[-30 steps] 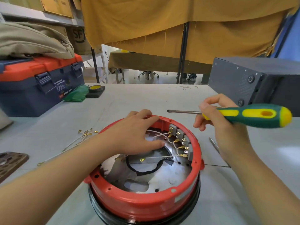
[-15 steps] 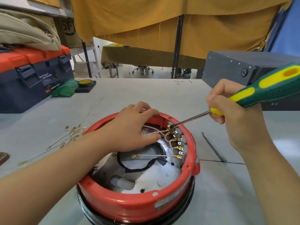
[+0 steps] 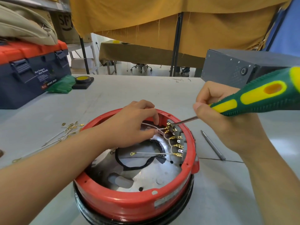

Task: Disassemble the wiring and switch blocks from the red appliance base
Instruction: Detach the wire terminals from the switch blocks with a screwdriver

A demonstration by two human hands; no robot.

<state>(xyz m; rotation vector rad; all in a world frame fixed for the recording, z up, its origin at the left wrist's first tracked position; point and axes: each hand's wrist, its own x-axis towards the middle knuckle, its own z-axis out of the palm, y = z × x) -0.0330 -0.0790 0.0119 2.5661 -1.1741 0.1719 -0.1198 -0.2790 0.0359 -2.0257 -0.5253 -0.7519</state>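
Both hands reach in: left hand (image 3: 129,125) seemingly pinching wire (image 3: 159,129), right hand (image 3: 227,117) gripping screwdriver (image 3: 253,98).

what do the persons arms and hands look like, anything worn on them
Both arms are bare from forearm to fingertips: no sleeves reach into view, and no gloves, watch, rings or bracelets show on the left hand or the right hand. Fingernails are short and unpainted. No markings are visible on either.

Inside the red base (image 3: 129,203) I see open room over the near metal floor; my left hand (image 3: 129,127) and the screwdriver (image 3: 253,101) crowd the far switch blocks (image 3: 177,140). Loose wires (image 3: 63,135) clutter the table (image 3: 227,200) left, a metal rod (image 3: 212,145) (thin) lies right.
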